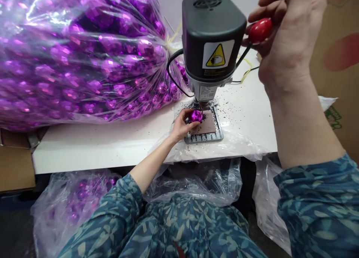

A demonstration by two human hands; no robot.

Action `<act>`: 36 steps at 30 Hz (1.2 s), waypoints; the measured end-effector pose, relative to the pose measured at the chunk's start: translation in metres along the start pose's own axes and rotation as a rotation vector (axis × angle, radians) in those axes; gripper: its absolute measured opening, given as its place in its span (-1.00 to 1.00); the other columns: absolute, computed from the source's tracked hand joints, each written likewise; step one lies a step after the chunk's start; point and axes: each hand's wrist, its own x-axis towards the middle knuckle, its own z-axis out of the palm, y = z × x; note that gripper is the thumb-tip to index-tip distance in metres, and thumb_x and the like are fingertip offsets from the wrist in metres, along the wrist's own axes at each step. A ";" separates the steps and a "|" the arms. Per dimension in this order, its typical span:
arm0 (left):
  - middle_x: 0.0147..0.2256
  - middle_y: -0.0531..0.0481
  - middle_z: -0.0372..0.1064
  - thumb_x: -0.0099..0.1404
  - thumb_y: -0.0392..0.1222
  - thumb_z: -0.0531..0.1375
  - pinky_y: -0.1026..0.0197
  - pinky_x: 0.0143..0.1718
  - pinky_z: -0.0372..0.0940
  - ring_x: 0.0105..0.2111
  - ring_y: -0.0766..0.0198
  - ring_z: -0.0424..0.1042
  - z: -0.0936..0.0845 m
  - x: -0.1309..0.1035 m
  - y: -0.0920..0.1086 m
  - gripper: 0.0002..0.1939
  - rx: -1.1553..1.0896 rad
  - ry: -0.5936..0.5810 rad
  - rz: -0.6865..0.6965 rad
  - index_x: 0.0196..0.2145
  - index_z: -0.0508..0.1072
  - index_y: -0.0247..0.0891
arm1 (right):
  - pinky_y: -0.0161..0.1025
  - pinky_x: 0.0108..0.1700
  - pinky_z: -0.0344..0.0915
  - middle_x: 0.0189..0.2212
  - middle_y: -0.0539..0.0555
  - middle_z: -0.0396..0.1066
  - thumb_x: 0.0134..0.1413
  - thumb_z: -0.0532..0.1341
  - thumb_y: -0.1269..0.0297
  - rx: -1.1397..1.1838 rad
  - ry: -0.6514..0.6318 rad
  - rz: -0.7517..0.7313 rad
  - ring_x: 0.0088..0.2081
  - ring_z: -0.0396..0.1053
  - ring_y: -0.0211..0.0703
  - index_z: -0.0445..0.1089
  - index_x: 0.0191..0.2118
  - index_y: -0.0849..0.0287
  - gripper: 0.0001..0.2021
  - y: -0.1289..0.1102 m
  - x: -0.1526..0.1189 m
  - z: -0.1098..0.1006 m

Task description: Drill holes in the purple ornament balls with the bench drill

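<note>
A shiny purple faceted ball (196, 116) is held between the thumb and fingers of my left hand (183, 125). The ball is over a brown board (206, 123) on the slotted metal base (204, 138) of a black bench drill (213, 22), close to the bit area under its head. Dark shavings lie on the board and base. At the upper right, my right hand (290, 33) has its fingers curled around the red knob (260, 31) of the drill's lever, beside the machine head.
A big clear bag of purple balls (84, 59) fills the back left of the white table (112, 145). Another bag (73, 205) hangs below the front edge. Cardboard boxes stand left (17, 164) and right (333, 33). Clear plastic film (230, 147) drapes over the front edge.
</note>
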 end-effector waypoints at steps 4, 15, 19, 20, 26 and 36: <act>-0.14 -0.04 0.47 -0.06 -0.21 0.55 0.11 0.11 0.29 -0.08 0.14 0.46 -0.018 -0.012 0.006 -0.44 0.025 0.131 0.011 -0.11 0.46 -0.21 | -0.52 -0.49 0.18 -0.36 0.01 0.41 0.42 -0.06 0.19 -0.018 0.173 -0.022 -0.47 0.27 -0.54 0.25 -0.18 0.23 -0.75 0.018 0.014 -0.022; 0.05 -0.13 0.36 0.31 -0.10 0.31 -0.13 0.20 0.28 0.11 -0.06 0.38 -0.022 -0.123 -0.022 -0.63 0.392 0.058 0.245 0.07 0.47 0.01 | -0.21 -0.09 0.47 -0.08 0.15 0.40 0.30 0.07 0.06 -0.407 -0.048 -0.309 -0.12 0.41 -0.26 0.36 -0.01 0.13 -0.68 0.077 0.038 -0.043; 0.03 -0.14 0.40 0.36 -0.01 0.26 -0.11 0.17 0.33 0.08 -0.02 0.43 -0.038 -0.125 -0.038 -0.61 0.383 0.067 0.134 0.11 0.44 -0.04 | -0.03 0.10 0.43 -0.03 0.17 0.41 0.29 0.06 0.18 -0.598 -0.214 -0.405 -0.04 0.39 -0.16 0.46 0.03 0.10 -0.67 0.075 0.047 -0.036; 0.05 -0.15 0.41 0.36 0.04 0.25 -0.10 0.19 0.32 0.09 -0.02 0.44 -0.041 -0.122 -0.039 -0.58 0.347 0.113 0.088 0.12 0.43 -0.09 | 0.00 0.10 0.43 -0.02 0.17 0.41 0.30 0.05 0.18 -0.643 -0.252 -0.423 -0.04 0.38 -0.14 0.47 0.03 0.09 -0.66 0.075 0.049 -0.035; 0.05 -0.18 0.49 0.22 0.27 0.31 0.00 0.18 0.34 0.08 0.00 0.47 -0.055 -0.102 -0.043 -0.38 0.096 0.340 -0.058 0.05 0.47 -0.23 | 0.03 0.11 0.39 0.06 0.17 0.40 0.35 0.00 0.09 -0.866 -0.375 -0.574 -0.01 0.28 -0.07 0.40 0.16 0.03 -0.59 0.080 0.051 -0.035; -0.01 -0.11 0.56 -0.03 0.08 0.50 0.25 -0.08 0.41 -0.09 0.19 0.53 -0.057 -0.098 -0.037 -0.34 -0.303 0.392 -0.135 0.00 0.58 -0.23 | -0.14 0.07 0.39 -0.01 0.17 0.41 0.42 -0.15 0.20 -0.961 -0.268 -0.848 -0.03 0.28 -0.23 0.38 0.13 0.26 -0.54 0.106 0.060 -0.028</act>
